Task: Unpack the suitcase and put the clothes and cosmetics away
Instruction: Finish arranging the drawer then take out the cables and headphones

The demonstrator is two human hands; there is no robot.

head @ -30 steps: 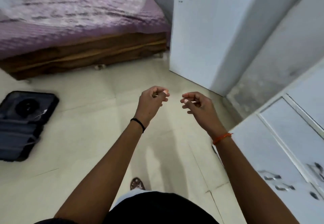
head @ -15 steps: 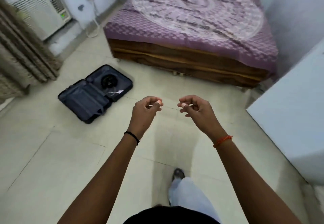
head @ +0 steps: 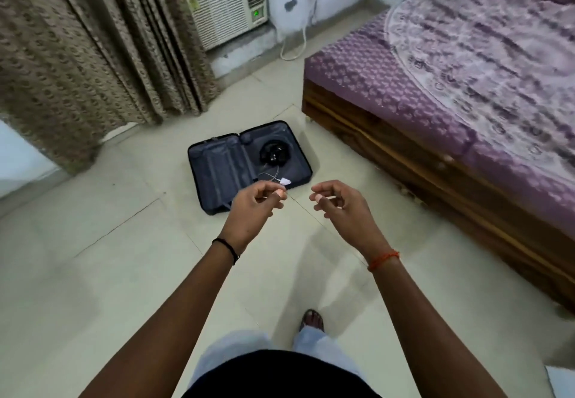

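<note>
A dark grey suitcase [head: 217,167] lies wide open on the tiled floor, straight ahead of me. Its right half holds a round black item [head: 273,153] and a small white tag on a thin cord [head: 284,181]; the left half shows only lining and straps. My left hand [head: 253,210] is raised in front of the suitcase's near edge, fingers loosely curled, holding nothing. My right hand [head: 340,207] hovers beside it over bare floor, also loosely curled and empty.
A bed with a purple patterned cover [head: 451,64] on a wooden base [head: 404,161] fills the right side. Brown curtains [head: 87,49] hang at the left. A window air conditioner [head: 224,2] and a white cable [head: 298,39] are behind the suitcase. Pale floor tiles surround it.
My view has swung left: the white cabinets have left the frame and the suitcase has shifted from the left edge to the centre. Both hands keep the same raised, loosely curled pose.
</note>
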